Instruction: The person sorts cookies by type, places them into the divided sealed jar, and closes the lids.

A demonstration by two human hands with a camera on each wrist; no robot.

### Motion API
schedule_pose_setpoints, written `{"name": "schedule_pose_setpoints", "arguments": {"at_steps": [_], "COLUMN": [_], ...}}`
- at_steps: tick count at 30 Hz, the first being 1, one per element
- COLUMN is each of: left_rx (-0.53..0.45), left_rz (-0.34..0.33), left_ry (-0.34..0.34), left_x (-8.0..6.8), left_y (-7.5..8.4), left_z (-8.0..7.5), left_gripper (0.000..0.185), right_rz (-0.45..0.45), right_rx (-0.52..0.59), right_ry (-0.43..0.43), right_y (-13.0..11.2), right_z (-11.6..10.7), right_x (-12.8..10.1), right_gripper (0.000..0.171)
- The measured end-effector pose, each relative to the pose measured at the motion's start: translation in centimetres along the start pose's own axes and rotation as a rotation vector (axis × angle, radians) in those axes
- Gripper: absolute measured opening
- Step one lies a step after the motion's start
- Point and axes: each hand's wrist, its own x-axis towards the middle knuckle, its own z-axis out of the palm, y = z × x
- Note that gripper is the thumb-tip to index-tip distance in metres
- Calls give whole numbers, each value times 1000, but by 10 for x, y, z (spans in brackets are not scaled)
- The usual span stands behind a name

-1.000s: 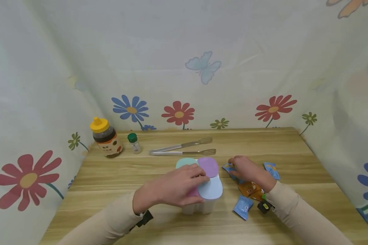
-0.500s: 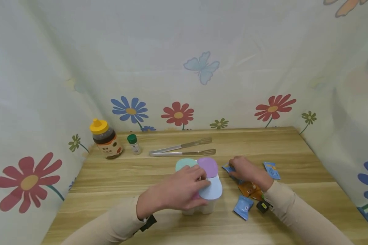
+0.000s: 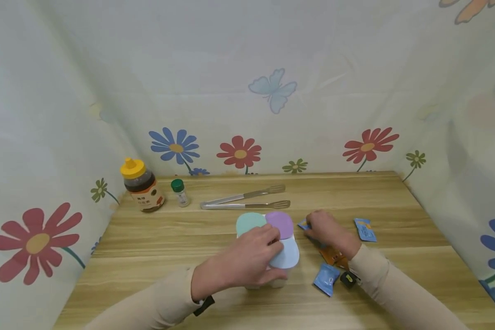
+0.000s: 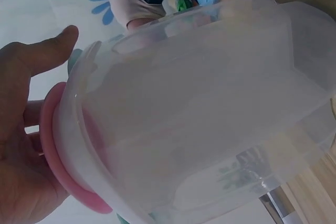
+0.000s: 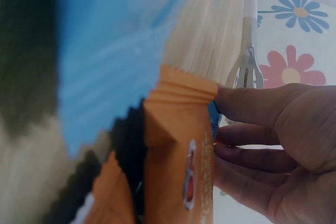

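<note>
A translucent storage container point(image 4: 199, 87) with several compartments stands upright, topped by mint point(image 3: 247, 222), purple point(image 3: 281, 223), pale blue point(image 3: 286, 255) and pink point(image 4: 52, 135) lids. My left hand point(image 3: 247, 256) rests over the pink lid, fingers bent across the top. In the left wrist view its thumb stands away from the lid. To the right, my right hand point(image 3: 327, 231) reaches down and pinches a small blue snack packet point(image 3: 304, 224) between thumb and fingers. Orange packets point(image 5: 181, 145) lie beneath that hand and partly hide its fingertips in the right wrist view.
Another blue packet point(image 3: 327, 278) lies nearer me, and one more blue packet point(image 3: 365, 229) lies beyond my right wrist. Metal tongs point(image 3: 247, 205) lie behind the container. A green-capped shaker point(image 3: 180, 193) and a yellow-lidded jar point(image 3: 143, 185) stand back left.
My left hand has slid slightly right over the container's lids. The right hand and wrist have shifted a little left, while the packets and container stay in place.
</note>
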Motion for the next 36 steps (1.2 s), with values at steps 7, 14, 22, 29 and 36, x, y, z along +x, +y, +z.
{"name": "schedule_pose_setpoints", "arguments": {"at_steps": [7, 14, 22, 29, 36], "left_rx": [95, 264, 221, 79, -124], "left_rz": [-9, 47, 24, -8, -61], "left_ry": [70, 69, 187, 83, 151], "left_x": [2, 4, 6, 4, -3], "left_y": [5, 12, 10, 3, -5], "left_z": [2, 2, 0, -9, -11], "left_gripper": [39, 40, 30, 25, 17], "right_rz": [-35, -41, -34, -6, 24], "right_rx": [-38, -22, -29, 12, 71], "right_ry": [37, 30, 18, 23, 5], "right_y": [1, 0, -1, 0, 2], "right_z": [2, 1, 0, -2, -1], "right_x": [1, 0, 0, -1, -4], "right_gripper": [27, 33, 32, 27, 13]}}
